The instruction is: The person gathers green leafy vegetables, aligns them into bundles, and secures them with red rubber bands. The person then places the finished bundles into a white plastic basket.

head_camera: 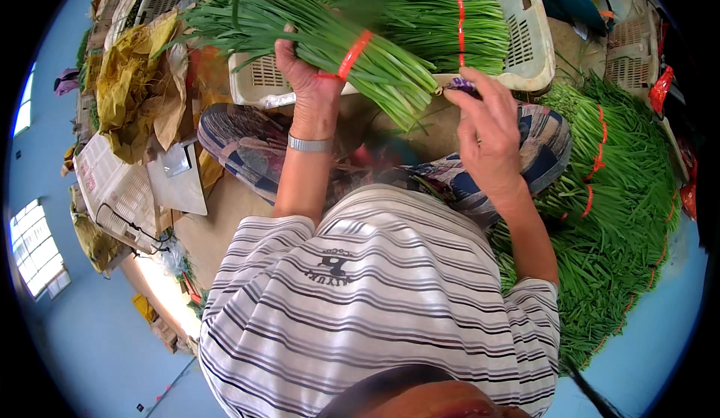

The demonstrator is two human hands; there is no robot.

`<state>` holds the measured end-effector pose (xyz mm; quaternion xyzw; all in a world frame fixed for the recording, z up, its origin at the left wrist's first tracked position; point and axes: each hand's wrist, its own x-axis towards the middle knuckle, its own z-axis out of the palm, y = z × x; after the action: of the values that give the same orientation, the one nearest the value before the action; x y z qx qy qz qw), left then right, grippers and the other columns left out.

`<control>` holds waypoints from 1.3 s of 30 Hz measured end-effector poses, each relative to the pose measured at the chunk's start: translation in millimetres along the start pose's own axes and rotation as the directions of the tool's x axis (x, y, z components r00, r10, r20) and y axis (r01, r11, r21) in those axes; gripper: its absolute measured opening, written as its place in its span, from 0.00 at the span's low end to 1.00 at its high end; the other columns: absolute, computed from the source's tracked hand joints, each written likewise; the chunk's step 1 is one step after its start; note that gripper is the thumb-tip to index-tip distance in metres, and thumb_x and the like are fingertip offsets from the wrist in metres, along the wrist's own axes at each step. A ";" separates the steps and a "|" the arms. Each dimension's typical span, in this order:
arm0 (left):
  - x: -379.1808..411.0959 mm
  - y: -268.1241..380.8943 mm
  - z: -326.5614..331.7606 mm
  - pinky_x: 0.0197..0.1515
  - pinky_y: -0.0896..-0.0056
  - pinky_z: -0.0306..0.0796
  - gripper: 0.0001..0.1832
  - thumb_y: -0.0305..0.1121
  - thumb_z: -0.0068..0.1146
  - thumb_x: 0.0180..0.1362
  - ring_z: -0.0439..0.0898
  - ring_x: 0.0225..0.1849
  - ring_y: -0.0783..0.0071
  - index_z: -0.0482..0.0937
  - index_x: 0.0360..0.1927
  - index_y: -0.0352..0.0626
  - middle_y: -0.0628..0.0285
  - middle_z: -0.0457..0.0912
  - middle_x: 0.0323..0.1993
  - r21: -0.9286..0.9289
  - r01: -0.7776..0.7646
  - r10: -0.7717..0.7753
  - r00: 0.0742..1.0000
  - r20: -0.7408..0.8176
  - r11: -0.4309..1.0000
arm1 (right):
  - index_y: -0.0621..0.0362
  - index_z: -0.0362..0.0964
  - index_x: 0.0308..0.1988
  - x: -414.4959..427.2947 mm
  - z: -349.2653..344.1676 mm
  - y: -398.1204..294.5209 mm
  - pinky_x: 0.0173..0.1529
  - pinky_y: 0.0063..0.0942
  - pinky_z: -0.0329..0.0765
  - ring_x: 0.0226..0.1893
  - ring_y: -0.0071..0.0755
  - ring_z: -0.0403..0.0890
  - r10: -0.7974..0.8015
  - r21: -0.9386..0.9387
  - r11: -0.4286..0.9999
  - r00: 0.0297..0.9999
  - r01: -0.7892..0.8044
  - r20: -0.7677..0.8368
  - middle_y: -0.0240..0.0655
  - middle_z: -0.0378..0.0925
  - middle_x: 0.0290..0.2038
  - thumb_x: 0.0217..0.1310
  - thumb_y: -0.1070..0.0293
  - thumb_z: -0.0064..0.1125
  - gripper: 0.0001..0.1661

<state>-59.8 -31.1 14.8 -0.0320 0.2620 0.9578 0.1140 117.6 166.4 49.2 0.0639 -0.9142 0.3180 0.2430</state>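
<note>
Tilted above the near left rim of a pale plastic crate, a bundle of green garlic chives [388, 72] is bound with red tape [355, 55]. My left hand [306, 69], with a metal watch band at the wrist, is closed around that bundle from below. Close to the cut stem ends is my right hand [486, 119], its thumb and index finger near a small brownish bit at the tips; whether they pinch it is not clear. More chives with red tape [461, 18] lie in the crate [537, 52], partly behind the held bundle.
To the right, a large heap of taped chive bundles [619, 204] reaches beside my right arm. On the left are yellow-brown wrapping material [135, 80], a white crate [112, 187] on its side and a pale board [177, 184]. My crossed legs [247, 136] are just before the near crate rim.
</note>
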 end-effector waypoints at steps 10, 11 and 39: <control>-5.9 -8.7 7.6 0.61 0.49 0.69 0.31 0.45 0.64 0.45 0.76 0.52 0.50 0.75 0.52 0.38 0.48 0.80 0.48 -0.026 0.056 -0.056 0.998 0.006 0.998 | 0.52 0.77 0.35 20.3 11.0 -22.2 0.60 0.47 0.61 0.51 0.37 0.74 -0.044 -0.020 0.999 0.997 0.043 -0.063 0.31 0.74 0.46 0.46 0.74 0.63 0.11; -5.0 -9.1 5.1 0.61 0.49 0.70 0.32 0.45 0.64 0.45 0.77 0.52 0.50 0.75 0.53 0.37 0.48 0.80 0.48 -0.024 0.054 -0.054 0.999 0.006 0.998 | 0.52 0.77 0.34 20.3 12.3 -21.6 0.60 0.48 0.60 0.51 0.37 0.74 -0.040 -0.007 0.999 0.997 0.040 -0.059 0.31 0.73 0.46 0.46 0.73 0.63 0.10; -7.7 -13.5 9.4 0.62 0.50 0.68 0.31 0.48 0.61 0.48 0.76 0.54 0.56 0.76 0.52 0.39 0.52 0.80 0.49 0.024 -0.087 0.085 0.993 0.084 0.996 | 0.52 0.76 0.38 -5.4 15.6 -35.5 0.47 0.39 0.61 0.41 0.38 0.72 0.174 -0.174 0.968 0.983 -0.181 -0.052 0.31 0.71 0.38 0.44 0.56 0.72 0.20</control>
<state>-49.1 -16.6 17.1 0.0209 0.2711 0.9587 0.0838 125.7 128.6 55.6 -0.0457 -0.9364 0.2568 0.2348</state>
